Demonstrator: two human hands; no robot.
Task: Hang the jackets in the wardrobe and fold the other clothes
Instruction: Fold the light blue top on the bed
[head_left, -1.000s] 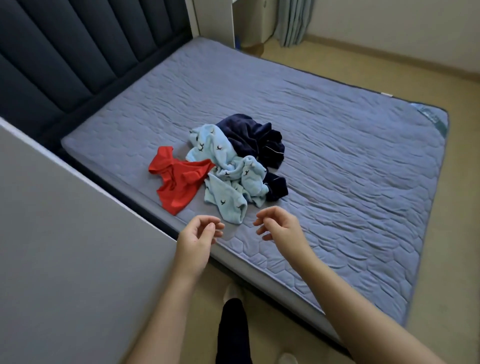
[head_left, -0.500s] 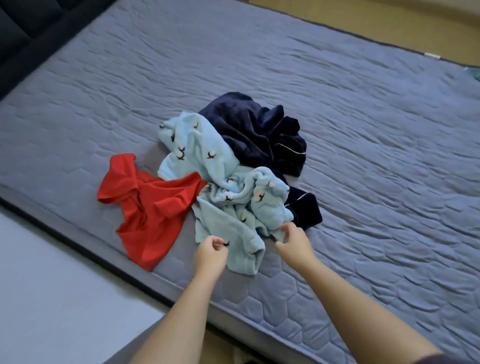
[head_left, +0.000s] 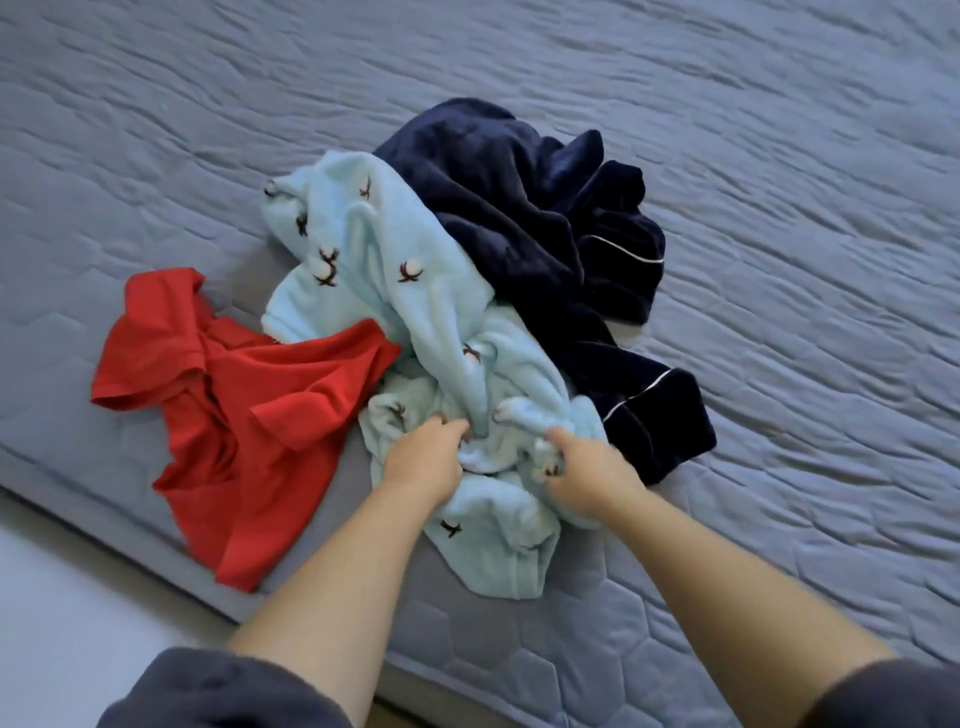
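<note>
A crumpled pile of three garments lies on the grey quilted mattress (head_left: 779, 260). In the middle is a light blue fleece garment with small dark motifs (head_left: 395, 270). A red shirt (head_left: 244, 415) lies to its left, partly over it. A navy fleece garment with white piping (head_left: 530, 208) sits behind and to the right. My left hand (head_left: 423, 460) and my right hand (head_left: 584, 475) both grip bunched fabric at the near part of the light blue garment, fingers curled into the cloth.
The mattress edge (head_left: 130, 535) runs diagonally at the lower left, with a pale surface (head_left: 62, 623) beyond it. Bare quilted mattress surrounds the pile to the right and behind.
I have leaned in closer over the bed. Both hands went from hovering open at the mattress edge to reaching into the light blue garment and gripping its fabric.
</note>
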